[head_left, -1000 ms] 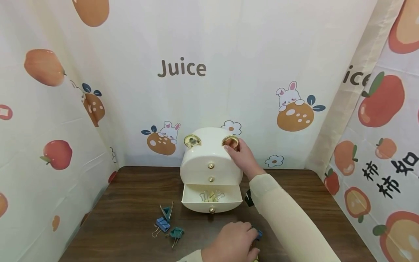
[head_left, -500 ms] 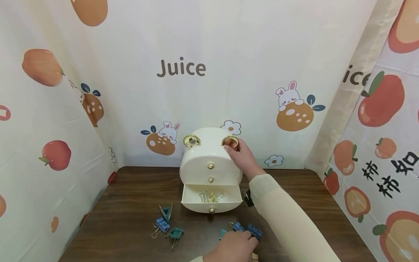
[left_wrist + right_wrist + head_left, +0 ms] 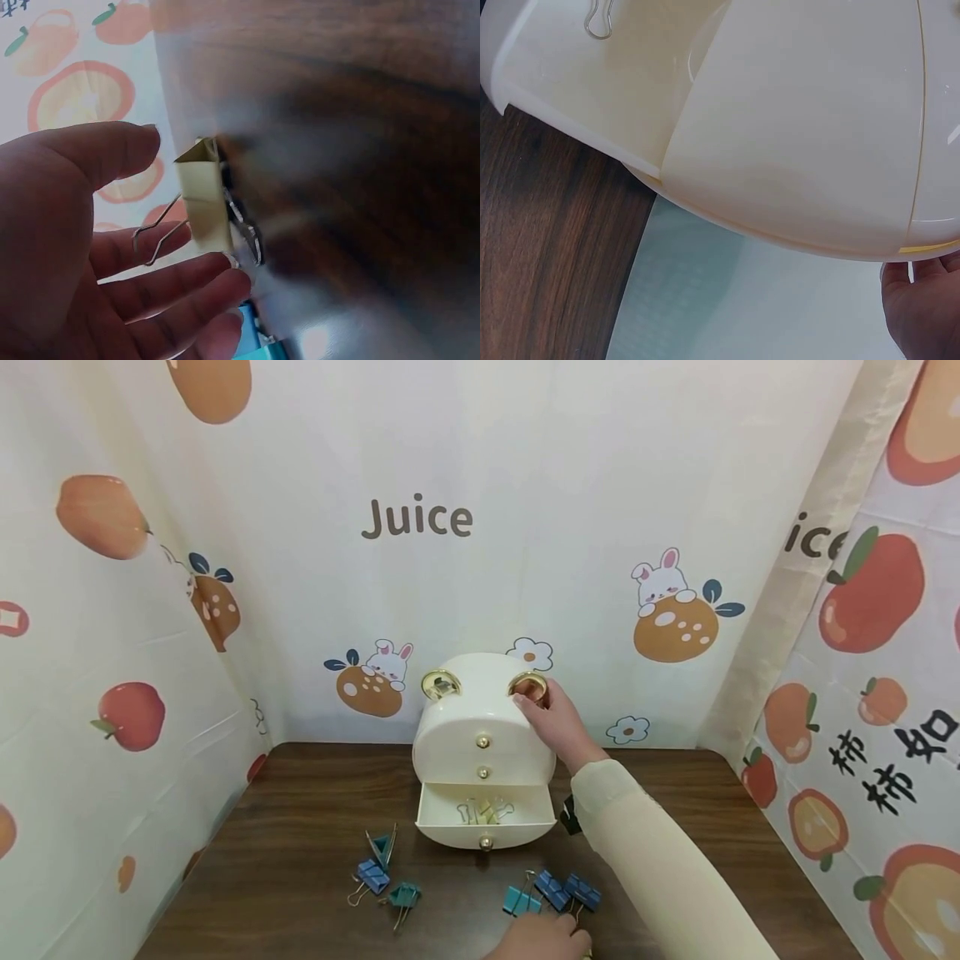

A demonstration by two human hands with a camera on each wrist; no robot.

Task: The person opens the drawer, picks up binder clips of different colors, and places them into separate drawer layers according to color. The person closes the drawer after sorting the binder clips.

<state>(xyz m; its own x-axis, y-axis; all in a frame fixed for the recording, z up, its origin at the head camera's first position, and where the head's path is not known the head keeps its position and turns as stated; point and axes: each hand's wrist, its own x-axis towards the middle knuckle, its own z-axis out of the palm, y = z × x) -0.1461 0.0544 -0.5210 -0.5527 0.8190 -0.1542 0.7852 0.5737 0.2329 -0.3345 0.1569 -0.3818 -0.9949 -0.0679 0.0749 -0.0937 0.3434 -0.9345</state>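
Note:
At the table's front my left hand [image 3: 542,938] is spread around a yellow binder clip [image 3: 204,202]. In the left wrist view the thumb stands apart from the clip and the fingers lie loosely beside it, unpinched. My right hand [image 3: 562,727] holds the gold-rimmed right ear [image 3: 528,687] of a small white drawer box [image 3: 483,718], thumb in front and fingers behind. The box's bottom drawer [image 3: 442,806] is pulled out, with several yellow binder clips [image 3: 487,811] inside. Close to the left hand lie a light-blue binder clip [image 3: 521,901] and two blue binder clips [image 3: 582,892].
Left of the drawer lie a blue binder clip [image 3: 372,875] and two teal binder clips [image 3: 405,894]. Something black [image 3: 571,815] shows beside the right sleeve [image 3: 660,852]. A printed curtain [image 3: 480,560] surrounds the dark wooden table [image 3: 300,827].
My left hand has drawn back toward the table's front edge, uncovering the light-blue and blue binder clips. The right hand and the box have stayed put.

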